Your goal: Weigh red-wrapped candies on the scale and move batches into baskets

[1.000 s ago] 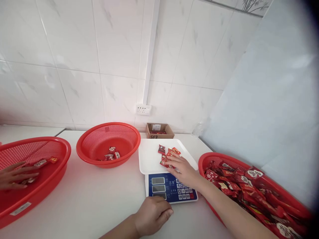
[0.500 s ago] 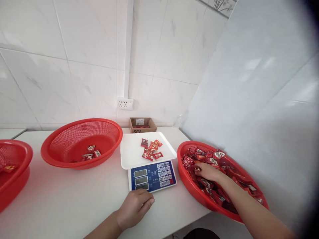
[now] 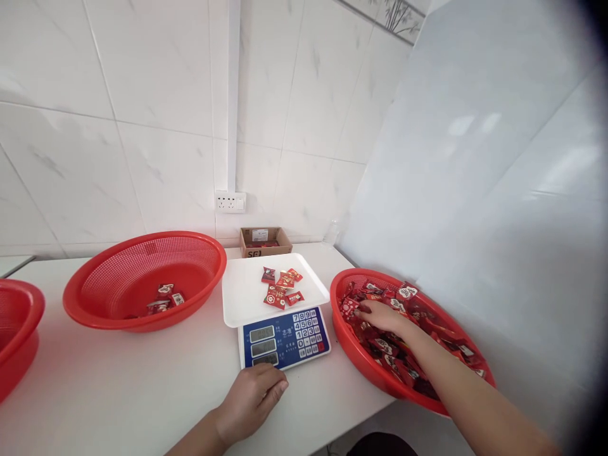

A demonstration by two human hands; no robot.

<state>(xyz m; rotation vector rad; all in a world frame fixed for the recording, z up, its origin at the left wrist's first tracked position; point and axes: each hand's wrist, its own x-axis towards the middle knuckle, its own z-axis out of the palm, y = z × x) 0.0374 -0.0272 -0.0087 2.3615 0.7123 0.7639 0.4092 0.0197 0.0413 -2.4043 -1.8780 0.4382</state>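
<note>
My right hand (image 3: 381, 316) reaches into the red basket (image 3: 361, 367) at the right, its fingers curled down among many red wrapped sweets (image 3: 396, 367). The fingertips are partly hidden, and I cannot make out what they grip. My left hand (image 3: 254, 399) is curled closed with nothing visible in it, at the front edge of a blue and white digital scale (image 3: 287, 342). On the scale's white tray (image 3: 240, 304) lie several small red packets (image 3: 284, 288), grouped right of its middle.
To the left stands a red mesh basket (image 3: 137, 253) with a few wrapped sweets inside. Another red basket (image 3: 21, 354) is cut off at the left edge. A small cardboard box (image 3: 266, 251) with red packets sits behind the scale. A socket (image 3: 230, 202) is on the tiled wall.
My view has shifted slightly, so the things appear a little further left. The right hand's fingers have moved within the sweets. My left hand stays by the scale.
</note>
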